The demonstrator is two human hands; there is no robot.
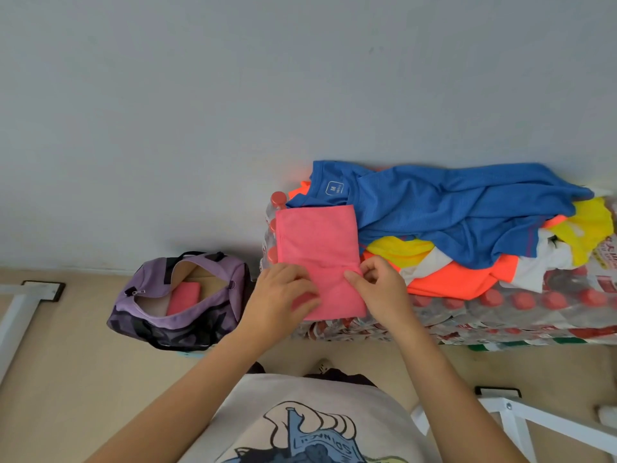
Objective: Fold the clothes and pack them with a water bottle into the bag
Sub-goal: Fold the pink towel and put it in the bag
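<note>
I pinched the pink cloth [317,248] at its near edge with both my left hand [280,295] and right hand [380,289], fingers grasping it, laying it flat on shrink-wrapped bottle packs [500,312], apparently to fold it. The purple bag [187,295] stood open beside. The blue shirt [450,212] label read "M".

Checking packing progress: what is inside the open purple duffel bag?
Inside the purple duffel bag, one folded pink cloth lies against a tan lining. No water bottle shows; the bag's sides hide the remaining interior.

matt pink cloth [317,242] (soft-looking), glossy plastic-wrapped bottles [521,312]
</note>
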